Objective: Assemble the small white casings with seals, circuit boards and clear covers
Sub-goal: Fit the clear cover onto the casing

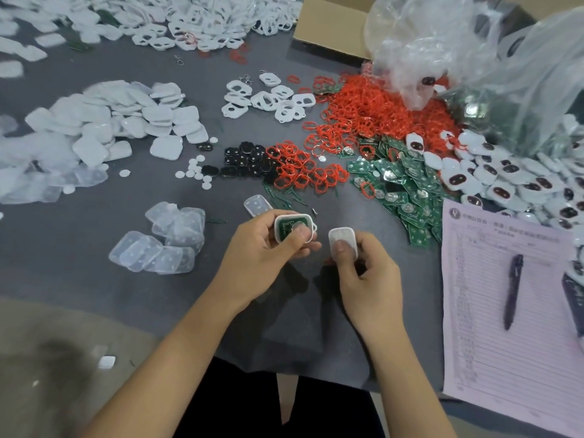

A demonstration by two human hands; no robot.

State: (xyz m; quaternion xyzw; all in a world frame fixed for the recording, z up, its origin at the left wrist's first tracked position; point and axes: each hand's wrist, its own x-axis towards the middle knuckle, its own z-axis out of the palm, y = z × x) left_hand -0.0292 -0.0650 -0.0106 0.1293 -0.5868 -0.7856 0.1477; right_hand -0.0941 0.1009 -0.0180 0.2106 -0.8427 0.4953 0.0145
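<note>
Nearest, our left hand grips a white casing with a green circuit board seated inside, thumb pressing on it. Just beside it, our right hand pinches a clear cover, held apart from the casing. Both hover above the grey table. Beyond lie loose clear covers, then red seals and green circuit boards, with a form and pen at right.

form print blurred, phone cut by right edge, far casings blurred
</note>
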